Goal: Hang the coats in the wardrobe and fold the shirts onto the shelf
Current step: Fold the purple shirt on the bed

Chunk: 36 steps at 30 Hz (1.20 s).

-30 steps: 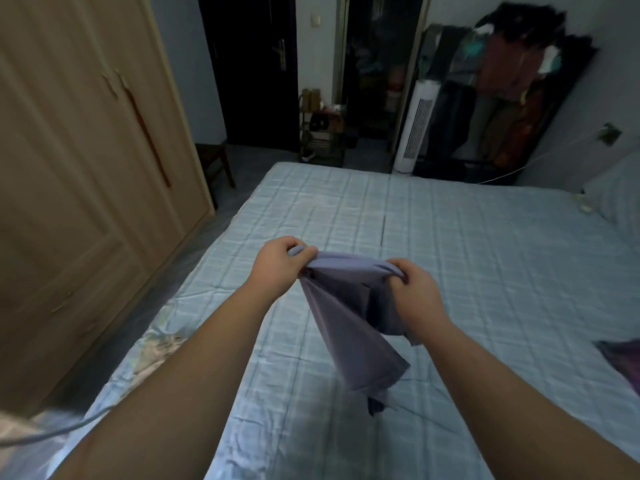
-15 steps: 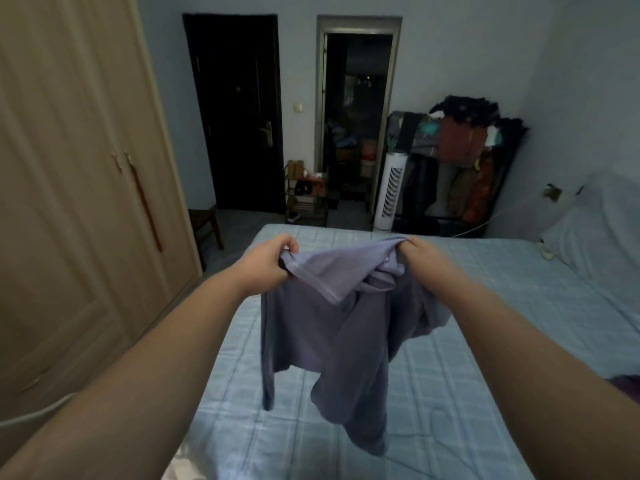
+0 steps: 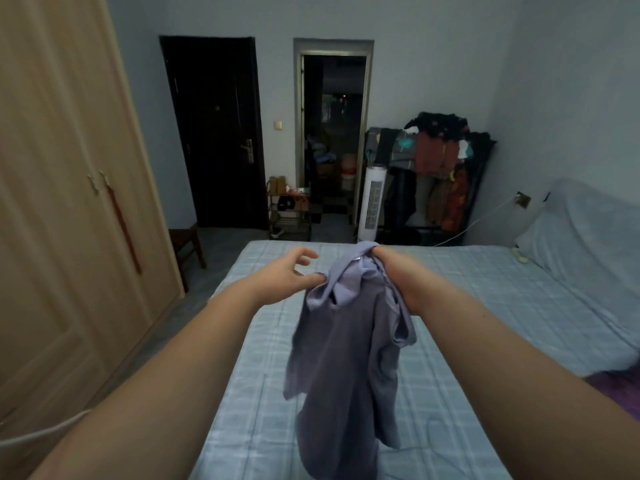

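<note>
The crumpled lilac cotton shirt point(image 3: 349, 344) hangs unfolded over the blue checked bed point(image 3: 485, 306), bunched in the right hand point(image 3: 394, 271); left hand point(image 3: 294, 271) fingers spread, seemingly touching it. The beige wooden wardrobe point(image 3: 69, 220), left, is closed; folding is barely begun.

Right hand's fingers point(image 3: 378, 251) buried in the bunched shirt point(image 3: 349, 344), its hem beyond the bottom edge

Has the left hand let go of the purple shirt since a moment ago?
Mostly yes. The left hand has opened, its fingertips only touching the purple shirt, which now hangs bunched from the right hand over the bed.
</note>
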Each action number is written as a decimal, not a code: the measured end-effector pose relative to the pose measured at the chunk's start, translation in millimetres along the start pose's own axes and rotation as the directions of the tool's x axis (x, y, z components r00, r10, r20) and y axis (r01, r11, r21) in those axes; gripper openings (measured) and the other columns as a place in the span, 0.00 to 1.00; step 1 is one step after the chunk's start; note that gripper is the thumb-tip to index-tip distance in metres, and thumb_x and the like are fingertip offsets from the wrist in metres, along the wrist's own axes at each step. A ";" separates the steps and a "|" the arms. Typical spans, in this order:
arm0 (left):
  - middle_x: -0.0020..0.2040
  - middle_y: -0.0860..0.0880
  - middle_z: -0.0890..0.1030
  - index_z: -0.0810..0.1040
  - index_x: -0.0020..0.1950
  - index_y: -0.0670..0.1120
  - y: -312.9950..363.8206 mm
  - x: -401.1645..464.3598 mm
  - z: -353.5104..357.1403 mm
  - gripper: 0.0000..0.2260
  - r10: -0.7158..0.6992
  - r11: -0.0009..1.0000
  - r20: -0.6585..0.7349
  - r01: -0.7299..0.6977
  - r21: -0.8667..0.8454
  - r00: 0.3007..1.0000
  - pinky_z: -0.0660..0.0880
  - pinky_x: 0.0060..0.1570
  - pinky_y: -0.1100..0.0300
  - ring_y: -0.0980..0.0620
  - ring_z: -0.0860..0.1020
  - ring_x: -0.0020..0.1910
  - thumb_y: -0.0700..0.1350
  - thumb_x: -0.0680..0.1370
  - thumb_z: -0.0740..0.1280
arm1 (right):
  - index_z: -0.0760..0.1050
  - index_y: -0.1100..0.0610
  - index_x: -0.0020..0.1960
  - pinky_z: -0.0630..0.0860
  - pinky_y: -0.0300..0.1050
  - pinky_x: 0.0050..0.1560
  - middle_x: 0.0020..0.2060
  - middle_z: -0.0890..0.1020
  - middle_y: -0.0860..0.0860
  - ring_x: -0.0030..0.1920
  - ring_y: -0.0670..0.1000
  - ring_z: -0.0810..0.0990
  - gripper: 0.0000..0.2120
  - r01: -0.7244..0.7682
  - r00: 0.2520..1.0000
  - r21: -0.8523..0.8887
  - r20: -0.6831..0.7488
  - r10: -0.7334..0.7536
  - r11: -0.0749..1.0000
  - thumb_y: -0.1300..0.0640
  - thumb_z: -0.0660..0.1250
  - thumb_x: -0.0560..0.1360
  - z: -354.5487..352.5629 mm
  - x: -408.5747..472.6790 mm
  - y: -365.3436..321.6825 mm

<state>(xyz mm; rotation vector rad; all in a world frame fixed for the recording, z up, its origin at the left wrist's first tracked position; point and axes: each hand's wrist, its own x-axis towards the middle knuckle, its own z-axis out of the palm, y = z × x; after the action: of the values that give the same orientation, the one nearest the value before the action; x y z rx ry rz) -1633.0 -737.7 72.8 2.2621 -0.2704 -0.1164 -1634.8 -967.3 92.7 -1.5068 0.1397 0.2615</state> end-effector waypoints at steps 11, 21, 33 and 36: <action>0.59 0.62 0.75 0.70 0.68 0.63 51.7 1.8 40.8 0.24 0.231 0.973 0.152 -0.225 -0.061 0.961 0.73 0.50 0.67 0.66 0.75 0.55 0.52 0.75 0.74 | 0.81 0.60 0.53 0.81 0.44 0.40 0.45 0.85 0.58 0.43 0.53 0.85 0.12 0.039 0.995 -0.192 0.099 -0.020 0.981 0.52 0.66 0.80 -24.0 -10.3 18.3; 0.44 0.49 0.80 0.78 0.50 0.45 69.2 16.7 41.7 0.08 0.296 0.955 -0.172 -0.289 0.066 0.939 0.72 0.42 0.62 0.60 0.77 0.41 0.48 0.82 0.63 | 0.70 0.42 0.66 0.78 0.54 0.57 0.61 0.79 0.46 0.61 0.52 0.79 0.30 0.078 0.964 -0.299 0.266 0.004 0.951 0.43 0.76 0.67 -61.2 -20.3 39.5; 0.44 0.47 0.81 0.79 0.50 0.44 46.9 -3.8 24.1 0.12 0.061 0.998 -0.497 -0.043 0.048 0.866 0.72 0.46 0.54 0.51 0.77 0.45 0.48 0.83 0.60 | 0.78 0.55 0.58 0.80 0.51 0.55 0.53 0.85 0.54 0.53 0.55 0.84 0.13 0.283 0.950 -0.137 0.172 -0.259 0.949 0.64 0.71 0.74 -71.6 5.9 65.3; 0.44 0.47 0.81 0.79 0.50 0.42 33.6 -12.3 30.5 0.11 -0.040 0.999 -0.592 0.041 -0.013 0.805 0.72 0.48 0.52 0.49 0.77 0.45 0.45 0.83 0.59 | 0.78 0.53 0.52 0.79 0.40 0.44 0.45 0.84 0.50 0.46 0.48 0.83 0.16 0.385 0.917 -0.300 0.227 -0.327 0.873 0.62 0.71 0.65 -68.7 4.7 61.6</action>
<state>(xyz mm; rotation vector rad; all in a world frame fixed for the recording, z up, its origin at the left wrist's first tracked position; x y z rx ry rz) -1655.4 -778.5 78.6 2.1798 0.1175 0.5695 -1641.2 -1032.7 27.7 -1.8112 -0.3387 0.1153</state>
